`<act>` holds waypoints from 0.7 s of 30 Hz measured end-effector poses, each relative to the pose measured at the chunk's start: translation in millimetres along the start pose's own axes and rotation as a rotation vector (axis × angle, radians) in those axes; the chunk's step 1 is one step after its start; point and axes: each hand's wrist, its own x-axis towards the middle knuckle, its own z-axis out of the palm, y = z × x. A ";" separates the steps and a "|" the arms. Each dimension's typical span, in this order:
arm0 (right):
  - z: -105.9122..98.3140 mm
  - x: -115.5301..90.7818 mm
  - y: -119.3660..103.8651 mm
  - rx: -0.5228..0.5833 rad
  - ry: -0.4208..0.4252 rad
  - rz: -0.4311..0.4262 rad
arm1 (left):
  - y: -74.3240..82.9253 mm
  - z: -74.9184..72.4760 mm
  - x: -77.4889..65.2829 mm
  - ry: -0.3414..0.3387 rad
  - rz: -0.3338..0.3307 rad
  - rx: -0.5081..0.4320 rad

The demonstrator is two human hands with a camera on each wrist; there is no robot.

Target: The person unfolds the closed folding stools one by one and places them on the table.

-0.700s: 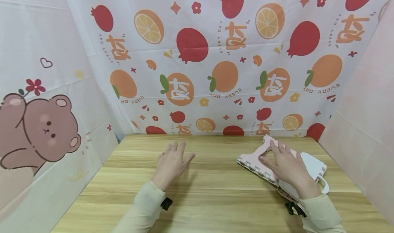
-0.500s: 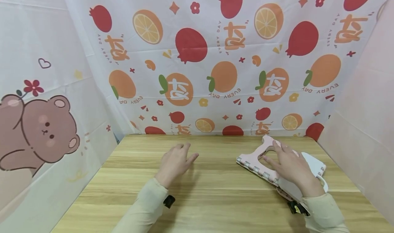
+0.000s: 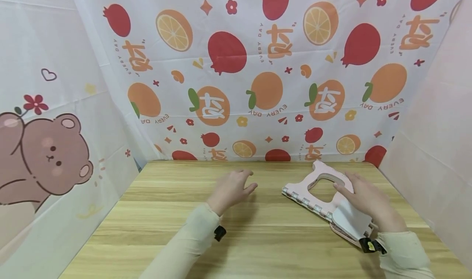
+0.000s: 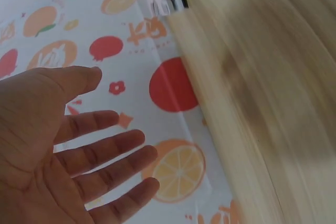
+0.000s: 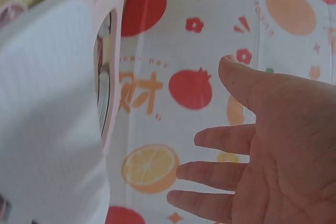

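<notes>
Two hands (image 3: 231,191) hover, fingers (image 4: 102,151) spread, above wooden tabletop (image 3: 273,246) — pink frame (image 3: 330,207) near right hand (image 3: 371,195), patterned cloth (image 3: 254,60) behind

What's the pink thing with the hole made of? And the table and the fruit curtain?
Pink thing: probably hard plastic, smooth and fairly matt, with neat rounded edges.
Table: wood or a wood-look covering; pale streaky grain shows.
Fruit curtain: likely thin printed fabric, maybe plastic sheeting, because it creases softly.
</notes>
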 end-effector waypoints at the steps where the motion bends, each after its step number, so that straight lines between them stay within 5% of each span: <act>1: -0.9 0.0 3.8 0.009 -0.003 0.004 | 2.5 1.1 2.2 -0.001 0.018 0.001; 10: -7.4 0.5 40.1 0.022 0.010 0.036 | 27.4 18.8 21.3 -0.004 0.168 0.089; 21: -6.9 4.2 89.7 0.018 -0.135 0.134 | 59.7 37.5 46.1 -0.166 0.256 0.089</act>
